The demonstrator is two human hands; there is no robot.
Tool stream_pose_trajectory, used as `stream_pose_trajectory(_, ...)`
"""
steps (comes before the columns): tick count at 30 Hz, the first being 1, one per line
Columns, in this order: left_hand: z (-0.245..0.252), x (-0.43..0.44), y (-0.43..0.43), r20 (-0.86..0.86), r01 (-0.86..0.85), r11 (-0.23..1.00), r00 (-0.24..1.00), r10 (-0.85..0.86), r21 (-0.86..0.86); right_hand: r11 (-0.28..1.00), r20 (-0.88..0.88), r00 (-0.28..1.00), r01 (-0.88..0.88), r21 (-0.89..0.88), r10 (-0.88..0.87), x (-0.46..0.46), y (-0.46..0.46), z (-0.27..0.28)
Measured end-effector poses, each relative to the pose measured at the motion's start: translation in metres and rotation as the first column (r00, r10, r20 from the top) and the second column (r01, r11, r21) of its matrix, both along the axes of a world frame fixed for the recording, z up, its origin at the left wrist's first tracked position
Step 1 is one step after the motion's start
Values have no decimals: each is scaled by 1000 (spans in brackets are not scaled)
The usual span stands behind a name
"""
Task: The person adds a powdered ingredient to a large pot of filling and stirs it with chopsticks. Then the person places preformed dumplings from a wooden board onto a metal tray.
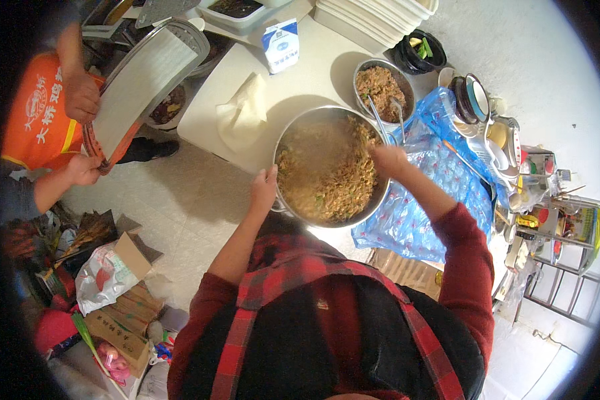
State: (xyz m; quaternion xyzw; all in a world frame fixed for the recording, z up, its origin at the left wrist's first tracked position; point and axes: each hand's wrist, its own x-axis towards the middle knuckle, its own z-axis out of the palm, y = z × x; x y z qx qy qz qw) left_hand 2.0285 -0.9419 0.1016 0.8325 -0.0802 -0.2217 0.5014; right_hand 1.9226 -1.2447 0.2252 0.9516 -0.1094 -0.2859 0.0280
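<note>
A wide steel pot (278,150) holds a chopped brown filling (347,195) with green bits, partly veiled by steam. My left hand (264,189) grips the pot's near left rim, thumb over the edge. My right hand (390,161) is curled at the pot's right rim, its fingers over the filling. It is blurred, and whether it holds a utensil cannot be made out. Just beyond it, a smaller steel bowl (411,82) contains brown minced filling (380,82) and metal utensils (400,112). Left of the pot, a pale cloth (245,117) lies crumpled on the table (205,112).
A blue plastic sheet (420,200) covers the right side, beside stacked dishes (472,97). A printed bag (281,46) and stacked white trays (370,20) stand behind. At left, another person's hands (81,97) hold a long metal tray (145,85). Bags and boxes (125,320) crowd the floor.
</note>
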Motion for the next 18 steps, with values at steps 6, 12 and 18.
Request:
stream_pose_trajectory(6,12,1,-1,-6,18,1000,1000,-18,25,995,104,990,-97,40,92,-21,28,23)
stream_pose_trajectory(12,14,2,0,6,48,985,999,-50,165,980,56,982,184,-77,-180,-38,-16,1)
stream_pose_trajectory(18,4,2,-2,18,28,997,999,-30,74,748,54,812,507,428,-582,-113,11,-30)
